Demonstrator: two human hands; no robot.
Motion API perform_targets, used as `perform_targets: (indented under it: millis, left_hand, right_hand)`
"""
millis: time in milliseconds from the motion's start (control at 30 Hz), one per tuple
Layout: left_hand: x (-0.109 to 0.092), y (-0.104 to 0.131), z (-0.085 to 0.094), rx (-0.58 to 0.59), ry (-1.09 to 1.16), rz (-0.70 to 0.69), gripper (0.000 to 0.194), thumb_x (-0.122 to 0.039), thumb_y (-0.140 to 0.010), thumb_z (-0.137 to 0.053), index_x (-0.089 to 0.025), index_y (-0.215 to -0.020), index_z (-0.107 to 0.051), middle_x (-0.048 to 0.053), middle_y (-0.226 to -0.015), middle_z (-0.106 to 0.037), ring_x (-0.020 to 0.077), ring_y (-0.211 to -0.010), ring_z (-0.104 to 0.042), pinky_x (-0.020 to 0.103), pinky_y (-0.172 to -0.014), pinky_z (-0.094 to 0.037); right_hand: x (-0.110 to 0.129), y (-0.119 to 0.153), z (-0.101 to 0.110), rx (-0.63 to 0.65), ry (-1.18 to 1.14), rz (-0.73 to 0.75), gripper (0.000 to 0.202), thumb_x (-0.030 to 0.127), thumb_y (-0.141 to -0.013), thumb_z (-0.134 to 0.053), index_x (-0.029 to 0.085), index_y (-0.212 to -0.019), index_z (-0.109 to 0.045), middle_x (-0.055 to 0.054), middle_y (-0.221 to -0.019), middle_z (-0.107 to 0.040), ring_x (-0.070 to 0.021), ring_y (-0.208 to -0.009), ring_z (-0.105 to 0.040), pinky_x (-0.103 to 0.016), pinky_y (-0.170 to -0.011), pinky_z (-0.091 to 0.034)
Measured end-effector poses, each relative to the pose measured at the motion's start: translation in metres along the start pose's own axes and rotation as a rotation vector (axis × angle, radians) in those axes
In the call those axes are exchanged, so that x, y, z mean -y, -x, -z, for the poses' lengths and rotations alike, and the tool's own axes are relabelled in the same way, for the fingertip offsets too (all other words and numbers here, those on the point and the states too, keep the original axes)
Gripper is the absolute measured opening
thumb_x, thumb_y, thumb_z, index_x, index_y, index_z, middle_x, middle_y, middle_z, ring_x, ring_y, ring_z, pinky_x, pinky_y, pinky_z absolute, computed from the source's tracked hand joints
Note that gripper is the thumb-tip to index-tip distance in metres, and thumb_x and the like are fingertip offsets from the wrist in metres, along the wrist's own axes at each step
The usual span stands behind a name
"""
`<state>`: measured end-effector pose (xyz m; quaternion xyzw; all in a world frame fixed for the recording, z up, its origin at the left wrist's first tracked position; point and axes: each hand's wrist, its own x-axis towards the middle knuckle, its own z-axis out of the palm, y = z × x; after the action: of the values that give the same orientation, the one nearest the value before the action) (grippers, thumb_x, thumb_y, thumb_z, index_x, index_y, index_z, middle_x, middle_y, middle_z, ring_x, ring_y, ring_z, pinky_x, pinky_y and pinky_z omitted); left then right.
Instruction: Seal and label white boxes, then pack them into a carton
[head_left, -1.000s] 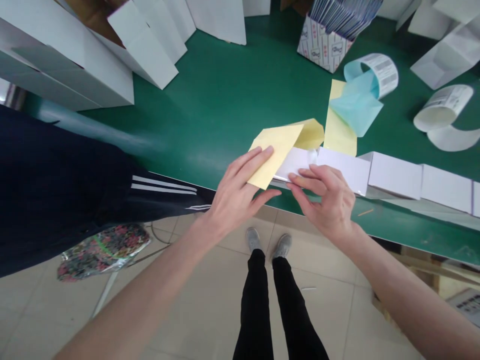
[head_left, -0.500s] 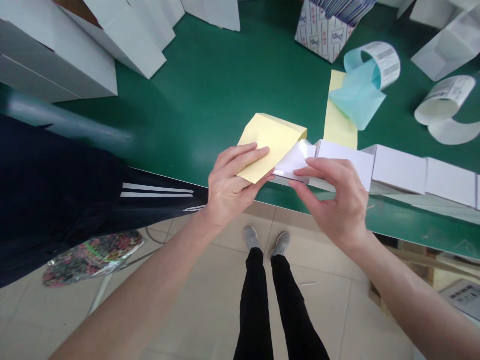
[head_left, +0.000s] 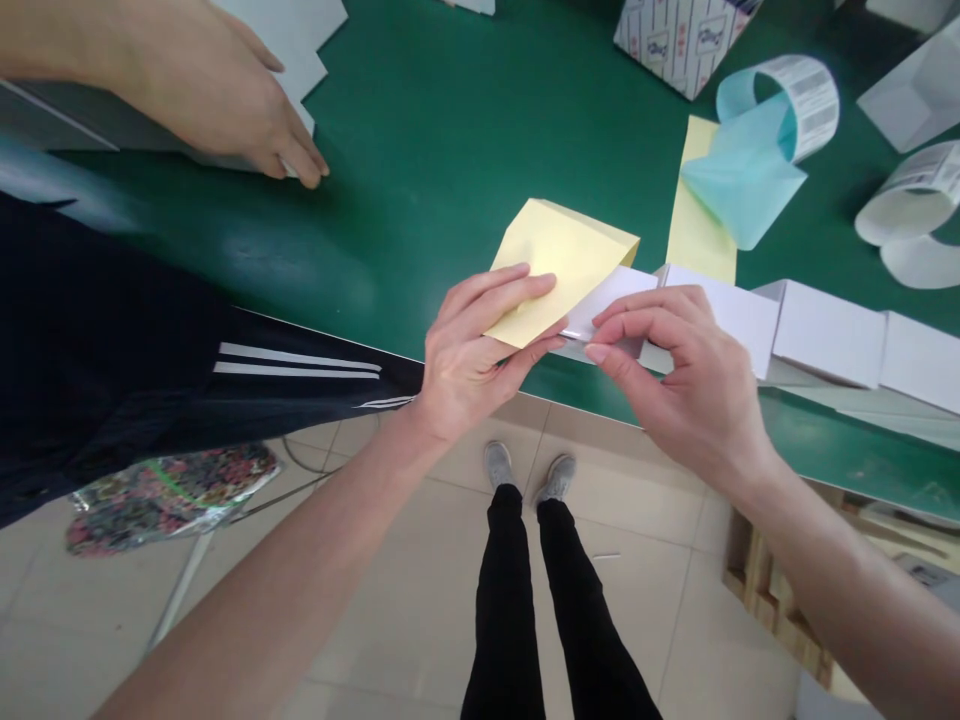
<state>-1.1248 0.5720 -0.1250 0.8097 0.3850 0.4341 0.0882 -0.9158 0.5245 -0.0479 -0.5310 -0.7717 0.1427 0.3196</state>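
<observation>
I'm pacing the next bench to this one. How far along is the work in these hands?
Partway, it seems. The white boxes lined up to the right look closed and probably done. In hand, the left hand holds a yellow sheet partly over the leftmost box, and the right hand's fingertips are at its near edge. That box appears left to finish; any further count can't be told.

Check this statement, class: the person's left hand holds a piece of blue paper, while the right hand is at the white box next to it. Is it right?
Not quite: the head view shows that the paper in the left hand is yellow, not blue. The right hand is indeed at the white box next to it.
</observation>
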Motion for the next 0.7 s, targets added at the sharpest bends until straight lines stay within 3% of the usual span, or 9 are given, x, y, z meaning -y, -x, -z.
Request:
perform_targets:
  millis: [367, 700]
  left_hand:
    - [0.004, 0.003, -0.001, 0.054, 0.009, 0.009, 0.022, -0.045, -0.099, -0.058, -0.036, -0.114, -0.071, -0.002, -0.135, -0.069, 0.0234, -0.135, -0.057, 0.051, -0.111, -0.050]
    - [0.007, 0.005, -0.001, 0.097, 0.013, 0.043, 0.021, -0.047, -0.098, -0.058, -0.039, -0.111, -0.072, -0.005, -0.137, -0.067, 0.0244, -0.138, -0.055, 0.056, -0.113, -0.048]
  right_hand:
    - [-0.001, 0.006, -0.016, -0.088, 0.074, 0.021, 0.002, 0.025, -0.094, -0.068, 0.026, -0.094, -0.070, -0.005, -0.105, -0.073, -0.0268, -0.105, -0.062, -0.049, -0.095, -0.051]
    - [0.002, 0.009, -0.023, -0.147, 0.068, -0.009, 0.006, 0.022, -0.094, -0.069, 0.026, -0.097, -0.071, -0.006, -0.103, -0.073, -0.0264, -0.102, -0.061, -0.048, -0.091, -0.052]
